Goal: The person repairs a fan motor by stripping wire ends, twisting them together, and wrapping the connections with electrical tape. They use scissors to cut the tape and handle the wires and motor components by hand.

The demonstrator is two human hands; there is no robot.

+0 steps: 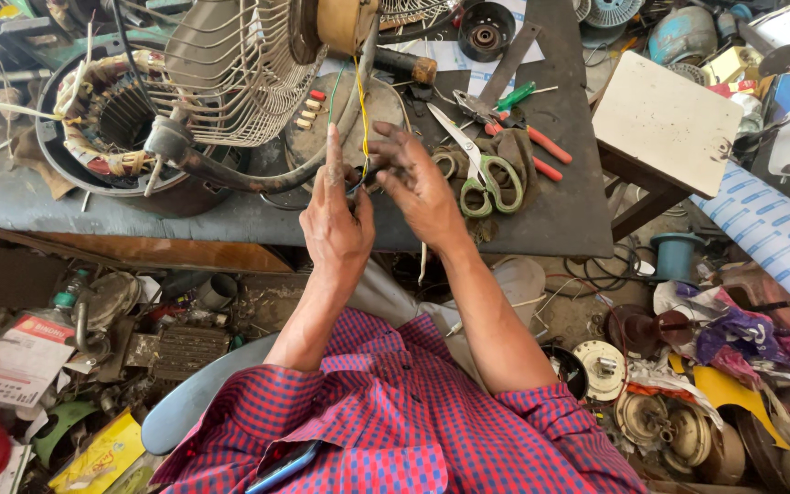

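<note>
Two thin wires, a yellow wire point(359, 101) and a green wire point(334, 87), hang from the fan motor point(345, 23) above the workbench point(560, 215) and end between the hands, apparently held taut so their tips can be worked. The left hand point(336, 220) pinches the lower ends with its forefinger raised straight, while the right hand point(418, 183) curls its fingertips onto the same spot from the other side. Green-handled scissors point(482, 178) and red-handled pliers point(523, 137) lie just beside the right hand, and a wire fan guard point(230, 73) and wound stator point(107, 114) sit further left.

Green-handled scissors point(485, 174) lie on the workbench point(560, 206) beside red-handled pliers point(523, 137) and a motor stator point(107, 119).
</note>
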